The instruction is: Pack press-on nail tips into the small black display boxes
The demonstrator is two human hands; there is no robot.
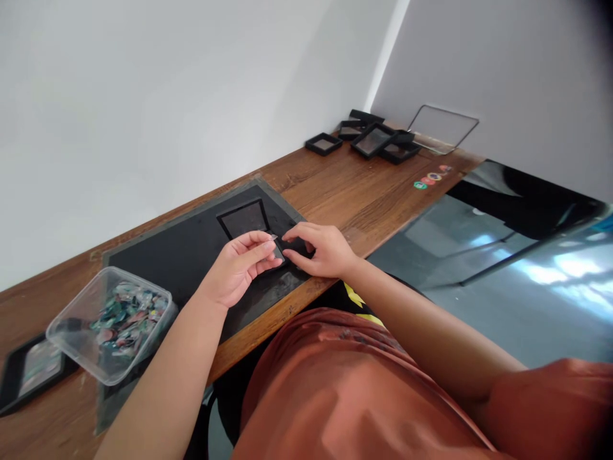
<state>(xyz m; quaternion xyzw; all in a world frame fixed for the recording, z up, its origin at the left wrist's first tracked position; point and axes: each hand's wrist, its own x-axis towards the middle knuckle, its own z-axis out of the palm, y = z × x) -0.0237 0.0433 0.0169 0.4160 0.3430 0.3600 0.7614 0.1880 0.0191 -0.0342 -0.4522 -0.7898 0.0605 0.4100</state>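
My left hand (245, 265) pinches a small clear piece (273, 237) between thumb and forefinger; what exactly it is, I cannot make out. Beneath the hands lies a black display frame with clear film, its lid (244, 218) tilted up. Most of its lower half is hidden by my fingers. Just to the right, my right hand (323, 249) has thumb and forefinger apart beside the frame's edge, with nothing visible between them. A dark mat (172, 239) is under the frame.
A clear plastic tub (79, 326) of small mixed pieces (129, 319) stands at the left, near another black frame (14, 377). Several black frames (324, 144) are grouped at the table's far end. Round stickers (434, 177) and a wire stand (443, 108) are on the wooden table (354, 198).
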